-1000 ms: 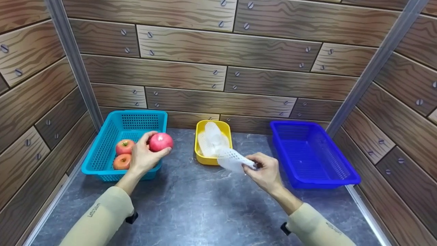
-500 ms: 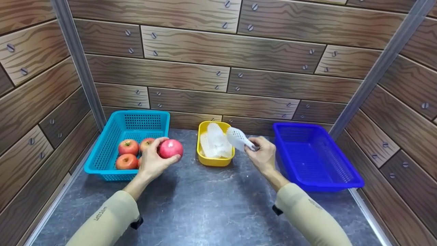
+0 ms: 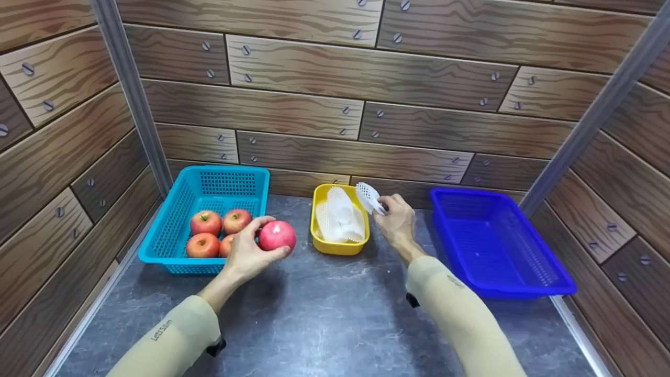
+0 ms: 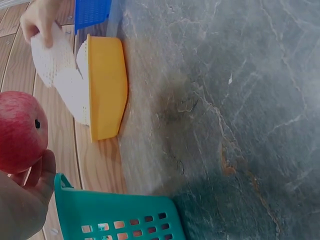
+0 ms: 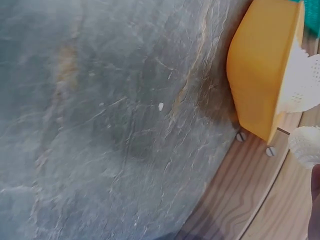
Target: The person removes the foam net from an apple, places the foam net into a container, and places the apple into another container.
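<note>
A red apple (image 3: pixel 277 236) is held between the thumb and fingers of my left hand (image 3: pixel 251 250), in front of the teal basket's right side. My right hand (image 3: pixel 396 217) pinches one end of a white foam net sleeve (image 3: pixel 368 198), raised at the right rim of the yellow tub (image 3: pixel 338 248). More white foam net sleeves (image 3: pixel 340 212) lie in that tub. In the left wrist view the apple (image 4: pixel 21 131) shows its dark end hollow. The right wrist view catches only a fingertip and part of the held sleeve (image 5: pixel 305 145).
The teal basket (image 3: pixel 152 251) at the left holds several apples (image 3: pixel 205 223). To the right stands a deep blue basket (image 3: pixel 523 285). Wood-patterned walls (image 3: pixel 298 118) close in the back and both sides of the grey marbled table (image 3: pixel 314 314).
My right hand has carried the foam net sleeve up and away from over the yellow tub's front to its right rim. The left hand has moved slightly right with the apple.
</note>
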Available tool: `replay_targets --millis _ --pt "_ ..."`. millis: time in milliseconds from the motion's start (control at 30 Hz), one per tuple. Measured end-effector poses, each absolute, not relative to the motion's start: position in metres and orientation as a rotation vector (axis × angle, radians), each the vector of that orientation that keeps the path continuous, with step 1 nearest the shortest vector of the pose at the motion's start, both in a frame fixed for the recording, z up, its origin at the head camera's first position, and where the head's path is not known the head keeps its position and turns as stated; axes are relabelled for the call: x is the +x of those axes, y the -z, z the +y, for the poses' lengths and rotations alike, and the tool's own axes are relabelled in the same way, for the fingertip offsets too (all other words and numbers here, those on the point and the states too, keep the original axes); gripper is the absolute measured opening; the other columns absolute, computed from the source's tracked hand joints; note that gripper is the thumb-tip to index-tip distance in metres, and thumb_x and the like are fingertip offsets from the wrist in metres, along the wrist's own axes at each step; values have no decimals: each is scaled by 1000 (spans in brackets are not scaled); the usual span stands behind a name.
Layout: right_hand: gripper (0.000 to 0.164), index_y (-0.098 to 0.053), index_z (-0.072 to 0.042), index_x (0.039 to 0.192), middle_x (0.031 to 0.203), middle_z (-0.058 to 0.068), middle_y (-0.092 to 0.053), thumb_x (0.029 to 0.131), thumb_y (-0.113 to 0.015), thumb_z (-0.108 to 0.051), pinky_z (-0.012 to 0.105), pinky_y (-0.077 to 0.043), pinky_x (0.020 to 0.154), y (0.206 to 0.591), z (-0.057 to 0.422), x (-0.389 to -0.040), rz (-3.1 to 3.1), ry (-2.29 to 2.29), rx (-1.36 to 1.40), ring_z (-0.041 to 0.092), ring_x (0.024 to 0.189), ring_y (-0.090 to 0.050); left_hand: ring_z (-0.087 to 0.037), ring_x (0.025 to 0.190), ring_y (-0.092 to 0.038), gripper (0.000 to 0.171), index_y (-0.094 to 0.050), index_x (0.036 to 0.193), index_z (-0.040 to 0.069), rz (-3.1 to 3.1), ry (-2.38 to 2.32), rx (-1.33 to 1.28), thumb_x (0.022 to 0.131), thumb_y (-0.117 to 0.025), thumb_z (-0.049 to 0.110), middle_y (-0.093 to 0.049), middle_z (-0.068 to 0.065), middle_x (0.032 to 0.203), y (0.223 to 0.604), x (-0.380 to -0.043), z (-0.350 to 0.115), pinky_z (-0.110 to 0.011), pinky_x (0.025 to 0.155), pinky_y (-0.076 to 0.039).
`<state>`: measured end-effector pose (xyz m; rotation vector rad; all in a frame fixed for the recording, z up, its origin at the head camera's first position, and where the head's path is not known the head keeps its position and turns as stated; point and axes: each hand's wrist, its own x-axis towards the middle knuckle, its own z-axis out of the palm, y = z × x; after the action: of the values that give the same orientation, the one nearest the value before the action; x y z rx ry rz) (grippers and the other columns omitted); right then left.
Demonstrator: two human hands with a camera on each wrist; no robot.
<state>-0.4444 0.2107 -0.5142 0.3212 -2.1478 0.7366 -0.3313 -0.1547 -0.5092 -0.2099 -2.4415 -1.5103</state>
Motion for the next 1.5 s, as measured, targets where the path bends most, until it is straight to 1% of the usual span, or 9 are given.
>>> replay_targets --millis 300,433,600,833,1033,1133,1300,1367,1500 --pt "30 -84 -11 112 101 11 -72 83 -87 -11 53 -66 75 521 180 -468 -2459 -449 414 39 87 -79 -28 118 -75 71 -71 140 13 -2411 1488 -294 76 -101 26 -81 -10 131 513 -325 -160 -51 102 -65" --pt "30 -85 -17 119 115 10 -72 89 -87 -16 53 -67 87 527 170 -471 -2698 -367 407 38 102 -78 -27 118 -76 72 -70 140 12 -2406 1498 -319 77 -101 26 -82 -10 130 514 -323 -163 -51 102 -65" --pt "33 -84 -16 125 135 8 -76 92 -84 -18 54 -63 104 534 166 -475 -2891 -296 387 36 122 -75 -28 119 -76 74 -70 142 11 -2405 1524 -322 77 -101 26 -81 -10 133 514 -323 -167 -52 102 -66" --pt "36 -83 -13 124 126 10 -83 90 -75 -20 54 -62 100 540 160 -483 -2993 -154 569 39 110 -79 -25 113 -78 72 -71 139 11 -2372 1495 -317 75 -102 25 -83 -8 128 516 -326 -171 -46 98 -65" --pt "55 -79 -6 136 136 19 -80 94 -60 -37 63 -48 117 536 152 -483 -3059 -206 693 44 130 -74 -24 114 -77 73 -71 140 12 -2370 1512 -317 76 -102 25 -82 -8 131 519 -327 -173 -45 99 -64" --pt "54 -82 -7 127 139 18 -77 102 -53 -45 64 -45 119 531 151 -478 -3083 -254 691 43 134 -70 -25 113 -77 72 -71 139 14 -2364 1506 -296 76 -102 25 -82 -8 130 519 -326 -173 -47 99 -65" --pt "48 -79 -8 103 134 18 -75 107 -51 -47 61 -56 109 527 154 -470 -3016 -279 691 44 120 -74 -26 114 -77 72 -71 139 15 -2368 1493 -277 76 -102 27 -82 -8 131 516 -327 -172 -48 99 -65" --pt "48 -78 -6 106 132 18 -75 108 -54 -48 60 -58 106 526 156 -467 -2989 -295 683 44 117 -75 -27 116 -77 73 -70 140 15 -2377 1486 -268 76 -102 29 -81 -8 132 515 -329 -172 -49 99 -66" --pt "58 -76 -3 127 137 19 -75 107 -58 -53 58 -58 111 524 163 -462 -2958 -341 640 43 124 -74 -27 118 -74 75 -70 142 15 -2399 1461 -233 77 -102 33 -79 -9 136 514 -333 -172 -50 99 -66"
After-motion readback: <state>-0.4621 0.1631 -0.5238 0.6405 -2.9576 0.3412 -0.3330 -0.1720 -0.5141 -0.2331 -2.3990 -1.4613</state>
